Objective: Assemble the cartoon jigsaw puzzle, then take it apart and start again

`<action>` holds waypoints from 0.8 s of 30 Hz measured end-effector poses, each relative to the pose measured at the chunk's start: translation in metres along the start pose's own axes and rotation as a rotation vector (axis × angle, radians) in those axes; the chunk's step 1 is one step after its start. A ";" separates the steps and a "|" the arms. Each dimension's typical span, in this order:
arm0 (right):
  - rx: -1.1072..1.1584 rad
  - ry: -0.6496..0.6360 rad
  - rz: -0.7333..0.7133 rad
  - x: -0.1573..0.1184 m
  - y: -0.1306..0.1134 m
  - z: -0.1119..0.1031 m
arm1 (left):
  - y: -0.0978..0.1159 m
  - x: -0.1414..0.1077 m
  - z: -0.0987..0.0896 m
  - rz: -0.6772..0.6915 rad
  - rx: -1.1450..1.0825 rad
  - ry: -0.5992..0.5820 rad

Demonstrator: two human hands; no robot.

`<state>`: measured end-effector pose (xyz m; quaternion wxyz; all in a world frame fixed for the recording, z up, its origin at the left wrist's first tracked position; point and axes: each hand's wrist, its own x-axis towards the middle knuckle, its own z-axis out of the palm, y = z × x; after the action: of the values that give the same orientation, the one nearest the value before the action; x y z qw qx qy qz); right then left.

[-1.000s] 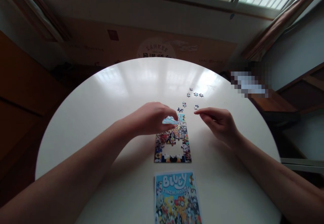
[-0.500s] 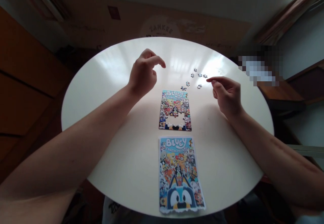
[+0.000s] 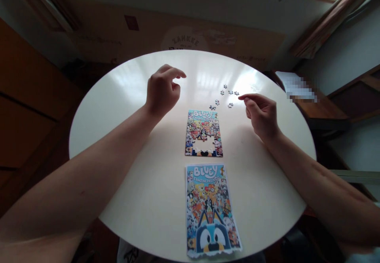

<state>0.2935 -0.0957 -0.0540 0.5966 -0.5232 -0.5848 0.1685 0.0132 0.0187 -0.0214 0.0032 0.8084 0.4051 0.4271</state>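
Beyond the puzzle, to its left, my left hand (image 3: 163, 90) hangs over the table. Its index finger reaches forward with a gap to the thumb, the other fingers are curled, and nothing shows between them. My right hand (image 3: 261, 114) points its index finger toward a loose puzzle piece (image 3: 236, 93); its thumb lies against that finger and no piece is visible in it. Several more pieces, one of them a puzzle piece (image 3: 230, 105), lie scattered to its left. The partly assembled jigsaw puzzle (image 3: 203, 125) has a gap in its lower middle.
Nearest me lies a printed reference picture (image 3: 212, 207) with a torn lower edge. All of this rests on a white round table (image 3: 154, 199). A wooden side table (image 3: 322, 110) with a pale, partly blurred item stands beyond the right edge.
The camera view has shifted slightly. My left hand has drawn a little to the left, and the gap between its thumb and index finger shows more. My right hand stays by the loose pieces.
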 end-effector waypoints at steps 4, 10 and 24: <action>0.019 -0.014 0.035 -0.001 -0.004 0.002 | 0.000 0.000 -0.001 0.015 -0.016 0.013; 0.079 -0.017 0.042 0.000 -0.006 0.002 | 0.002 -0.001 -0.002 -0.039 0.007 0.027; 0.118 -0.025 0.034 -0.001 -0.011 0.000 | -0.002 -0.004 0.004 -0.058 -0.026 0.017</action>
<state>0.2885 -0.1010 -0.0461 0.6160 -0.4948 -0.5724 0.2192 0.0136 0.0186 -0.0266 0.0227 0.7924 0.4229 0.4391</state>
